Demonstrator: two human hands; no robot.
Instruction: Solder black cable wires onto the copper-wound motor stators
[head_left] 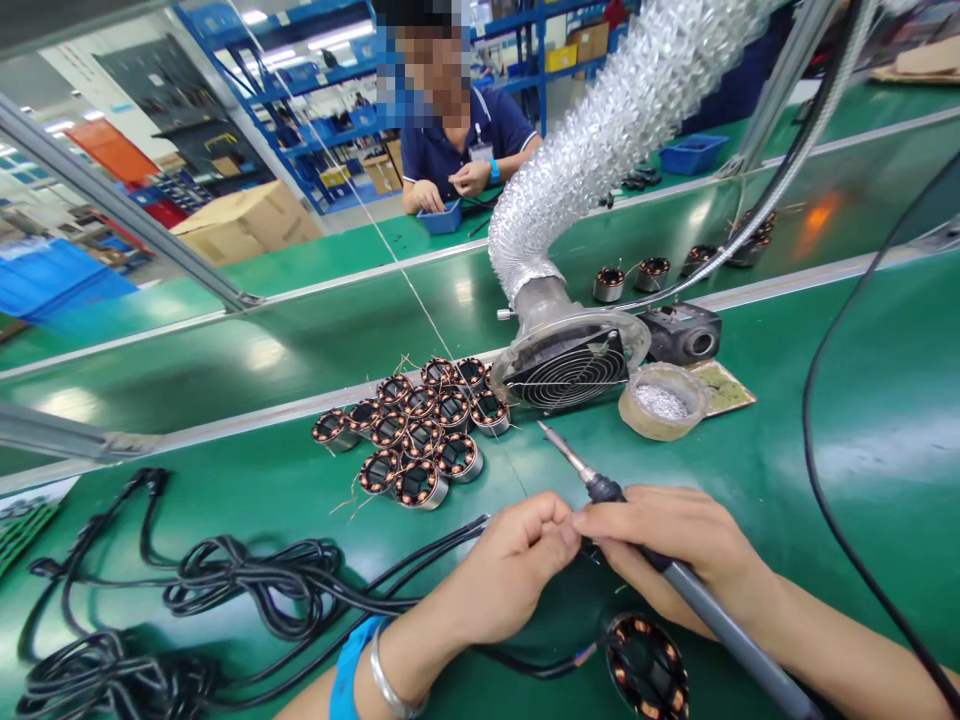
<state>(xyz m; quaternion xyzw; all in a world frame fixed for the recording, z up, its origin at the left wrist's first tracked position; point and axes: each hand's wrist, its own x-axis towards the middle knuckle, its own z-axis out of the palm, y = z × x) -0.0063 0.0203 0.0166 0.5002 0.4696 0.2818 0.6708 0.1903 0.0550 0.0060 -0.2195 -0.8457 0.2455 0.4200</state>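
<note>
My left hand [517,565], with a blue band and a silver bangle at the wrist, is pinched closed at the middle; what lies between its fingertips is too small to name. My right hand [675,545] is wrapped round a soldering iron [705,610], whose metal tip points up and left. The fingertips of both hands meet. Below them a copper-wound stator [646,665] lies near the bottom edge, beside the end of a black cable [532,665]. Several more stators [420,438] stand grouped beyond my left hand.
A fume fan [574,370] on a silver duct [585,140] stands ahead, beside a solder bowl [660,400]. Coiled black cables [255,580] lie at left. A black cord [814,440] hangs at right. Another person [469,140] works across the bench.
</note>
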